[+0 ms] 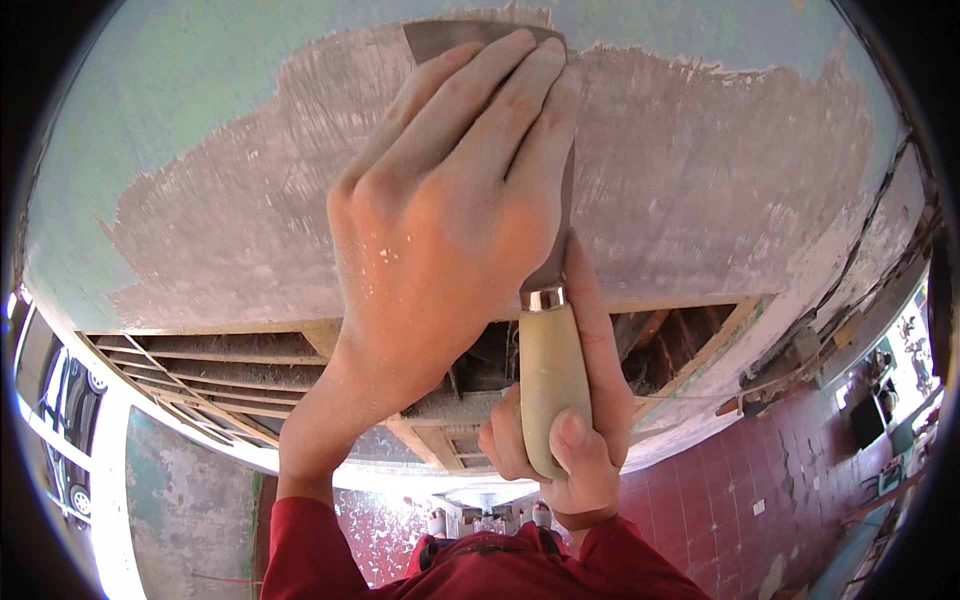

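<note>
A wide-bladed scraper (555, 385) with a pale handle and a shiny metal collar is held against the wall in front of me. My right hand (606, 420) is closed around the handle, its index finger stretched along the side toward the blade. My left hand (440, 210) lies over the blade, fingers long and close together, pressing near its far edge; its thumb is hidden. White flecks dot the back of that hand. Around the blade spreads a rough greyish-pink bare patch (715, 180), bordered by pale green paint (200, 90) with ragged edges.
Below the patch is an opening with wooden slats (220, 372) and a wooden frame. Dark cables (865, 240) run down the right side. Red floor tiles (700, 480) lie far below, with pale flakes near my feet. Cars (75, 430) show at the far left.
</note>
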The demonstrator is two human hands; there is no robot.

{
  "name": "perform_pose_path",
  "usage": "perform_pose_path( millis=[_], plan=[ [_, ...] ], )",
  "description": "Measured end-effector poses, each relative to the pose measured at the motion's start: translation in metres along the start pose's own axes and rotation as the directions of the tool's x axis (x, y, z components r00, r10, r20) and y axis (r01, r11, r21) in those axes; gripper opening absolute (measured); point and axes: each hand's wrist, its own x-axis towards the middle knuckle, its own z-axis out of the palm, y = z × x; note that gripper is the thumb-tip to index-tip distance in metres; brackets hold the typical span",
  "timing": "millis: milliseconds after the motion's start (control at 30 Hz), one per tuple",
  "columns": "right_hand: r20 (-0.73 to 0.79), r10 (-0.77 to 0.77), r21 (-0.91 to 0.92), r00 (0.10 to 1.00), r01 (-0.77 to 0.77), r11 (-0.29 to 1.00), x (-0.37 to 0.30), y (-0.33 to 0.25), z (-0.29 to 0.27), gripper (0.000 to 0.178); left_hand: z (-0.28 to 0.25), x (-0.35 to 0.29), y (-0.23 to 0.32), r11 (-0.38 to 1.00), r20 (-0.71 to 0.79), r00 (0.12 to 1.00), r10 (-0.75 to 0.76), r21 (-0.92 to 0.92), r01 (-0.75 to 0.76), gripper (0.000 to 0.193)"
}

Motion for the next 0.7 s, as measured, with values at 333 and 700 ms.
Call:
perform_pose_path(
  millis=[333,700],
  plan=[
    [0.032,0.030,0.001,0.999,-0.030,1.000,0.000,-0.005,-0.002,0.099,0.001,-0.003,0.001,1.000,-0.011,1.000,0.017,0.013,-0.017,0.035],
    [0.113,-0.057,-0.012,0.992,0.058,0.998,-0.008,0.010,-0.023,0.090,0.002,-0.008,-0.006,0.994,-0.051,0.994,0.099,0.058,-0.096,0.029]
  ],
)
